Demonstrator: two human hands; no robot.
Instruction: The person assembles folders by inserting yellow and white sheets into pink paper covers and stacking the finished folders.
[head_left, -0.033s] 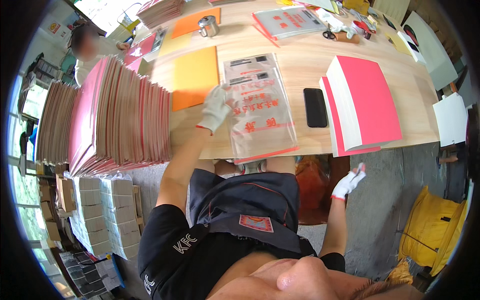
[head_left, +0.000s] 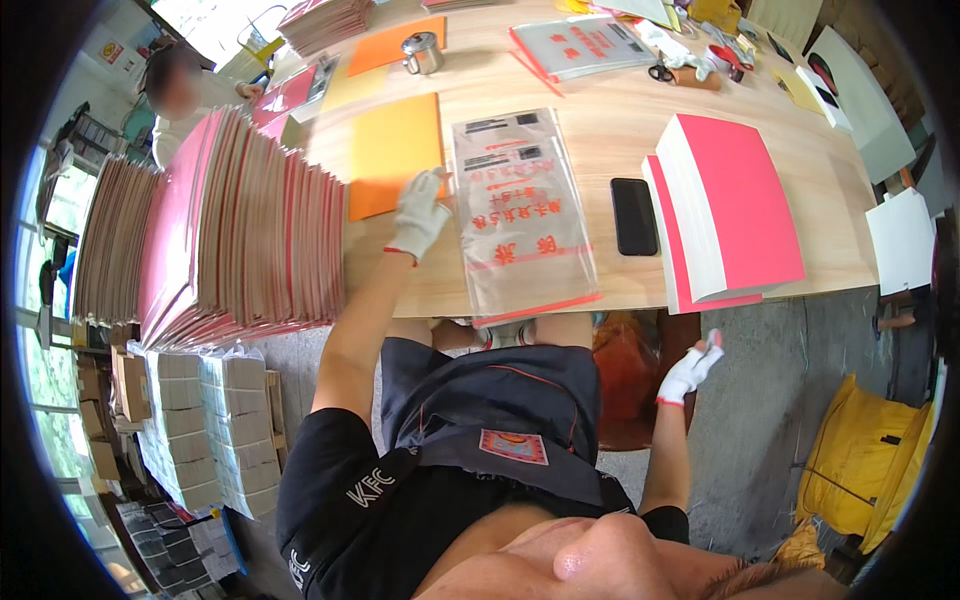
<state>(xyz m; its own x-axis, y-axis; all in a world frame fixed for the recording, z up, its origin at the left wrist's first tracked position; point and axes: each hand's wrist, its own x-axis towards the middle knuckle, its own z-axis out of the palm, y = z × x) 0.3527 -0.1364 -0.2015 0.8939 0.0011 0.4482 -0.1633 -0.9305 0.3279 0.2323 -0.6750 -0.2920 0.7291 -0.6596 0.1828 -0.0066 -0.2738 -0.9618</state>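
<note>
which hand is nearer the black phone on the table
Left. The left hand rests on the table beside the clear plastic bag, which separates it from the flat black phone; the right hand hangs below the table edge.

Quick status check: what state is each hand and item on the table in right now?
left hand: gloved, resting flat on the plastic bag's edge
right hand: gloved, off the table, holding nothing
plastic bag: flat, overhanging the table edge
phone: screen dark
metal cup: upright, lidded
</note>
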